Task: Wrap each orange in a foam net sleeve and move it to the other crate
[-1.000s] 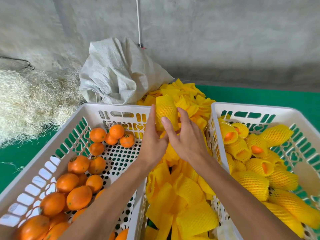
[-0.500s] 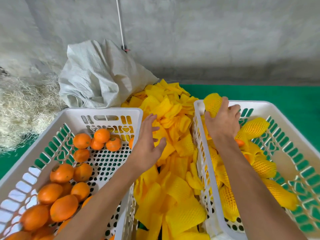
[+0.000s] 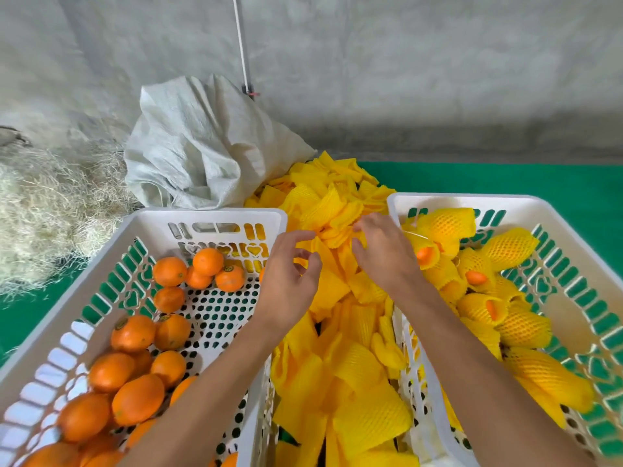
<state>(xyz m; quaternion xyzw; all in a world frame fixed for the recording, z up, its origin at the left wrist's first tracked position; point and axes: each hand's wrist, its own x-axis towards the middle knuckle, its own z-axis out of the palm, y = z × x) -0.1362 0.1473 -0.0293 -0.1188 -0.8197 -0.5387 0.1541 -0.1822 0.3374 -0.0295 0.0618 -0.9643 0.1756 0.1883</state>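
Hands meet over the pile of yellow foam net sleeves (image 3: 337, 298) that fills the gap between the two white crates. Your left hand (image 3: 286, 281) hovers just above the pile, fingers loosely curled and apart, its grip closed on nothing visible. Your right hand (image 3: 384, 254) reaches into the top of the pile; its fingertips are down among the sleeves, and you cannot tell from this view whether its grip has closed on one.

Left crate (image 3: 215, 217) holds bare oranges (image 3: 138, 399), a small cluster at the far end and a larger heap at the near end, with perforated floor showing between. Right crate (image 3: 556, 203) holds wrapped oranges (image 3: 509, 247), each in a yellow net, some with orange skin showing at an open end.

Both crates sit on a green surface (image 3: 505, 176). Behind the left crate lies a crumpled white woven sack (image 3: 202, 146), and left of it a heap of pale straw-like fibre (image 3: 43, 210), against a grey wall.
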